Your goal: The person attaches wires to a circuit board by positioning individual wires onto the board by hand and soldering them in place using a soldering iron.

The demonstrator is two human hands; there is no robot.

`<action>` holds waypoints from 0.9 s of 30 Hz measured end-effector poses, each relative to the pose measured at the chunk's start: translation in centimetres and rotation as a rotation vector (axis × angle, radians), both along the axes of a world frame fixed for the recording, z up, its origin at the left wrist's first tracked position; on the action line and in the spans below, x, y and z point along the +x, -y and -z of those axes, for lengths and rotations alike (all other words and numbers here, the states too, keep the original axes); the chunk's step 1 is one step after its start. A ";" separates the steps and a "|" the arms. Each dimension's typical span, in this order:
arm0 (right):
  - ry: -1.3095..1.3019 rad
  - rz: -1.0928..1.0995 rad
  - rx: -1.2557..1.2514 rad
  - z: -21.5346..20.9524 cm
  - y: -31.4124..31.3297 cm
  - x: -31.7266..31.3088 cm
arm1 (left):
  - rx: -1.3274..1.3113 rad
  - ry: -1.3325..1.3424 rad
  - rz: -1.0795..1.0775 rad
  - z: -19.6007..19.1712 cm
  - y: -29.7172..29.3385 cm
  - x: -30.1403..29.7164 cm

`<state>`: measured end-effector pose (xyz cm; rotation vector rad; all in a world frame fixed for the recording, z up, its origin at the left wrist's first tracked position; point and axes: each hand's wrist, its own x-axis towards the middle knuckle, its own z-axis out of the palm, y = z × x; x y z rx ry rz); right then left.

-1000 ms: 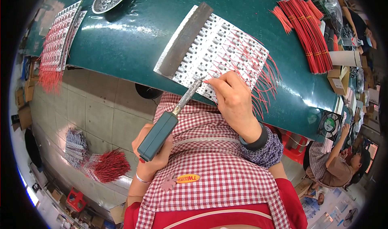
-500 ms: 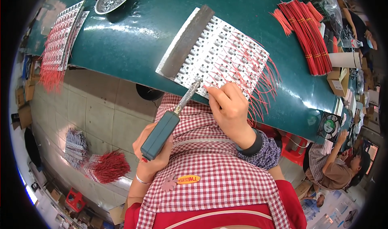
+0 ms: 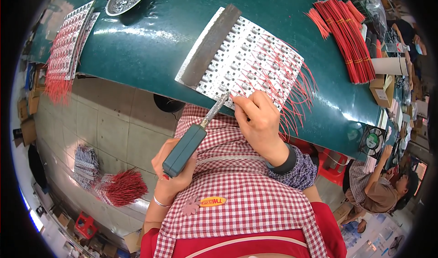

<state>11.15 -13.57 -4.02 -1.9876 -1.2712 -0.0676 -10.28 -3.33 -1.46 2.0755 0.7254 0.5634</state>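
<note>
Soldering iron [image 3: 191, 137]: you hold it in your left hand [image 3: 175, 171], fingers wrapped tight round the lower end of the teal handle. Its long axis runs on a slant from your lap at lower left up to the near table edge at upper right. The metal tip points up and right and meets the near edge of the white circuit board panel [image 3: 244, 59], just beside your right fingertips [image 3: 239, 100].

Your right hand [image 3: 260, 121] rests at that same edge, fingers bunched narrow in a pinch; what they grip is too small to tell. Thin red wires [image 3: 296, 87] trail off the panel's right side. A dark metal bar [image 3: 210, 46] lies along the panel's left edge. The panel sits on the green table [image 3: 150, 39]. A bundle of red wires [image 3: 344, 34] lies well apart at far right.
</note>
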 end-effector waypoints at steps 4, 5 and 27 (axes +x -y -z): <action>-0.002 0.010 0.000 0.0 0.0 0.0 | -0.040 0.001 -0.002 -0.4 -0.1 0.3; -0.001 0.009 -0.005 0.0 0.0 0.0 | -0.051 -0.010 -0.004 -0.4 -0.1 0.3; -0.011 0.026 0.116 -0.9 0.4 0.0 | -0.098 0.014 -0.036 1.8 0.7 -2.6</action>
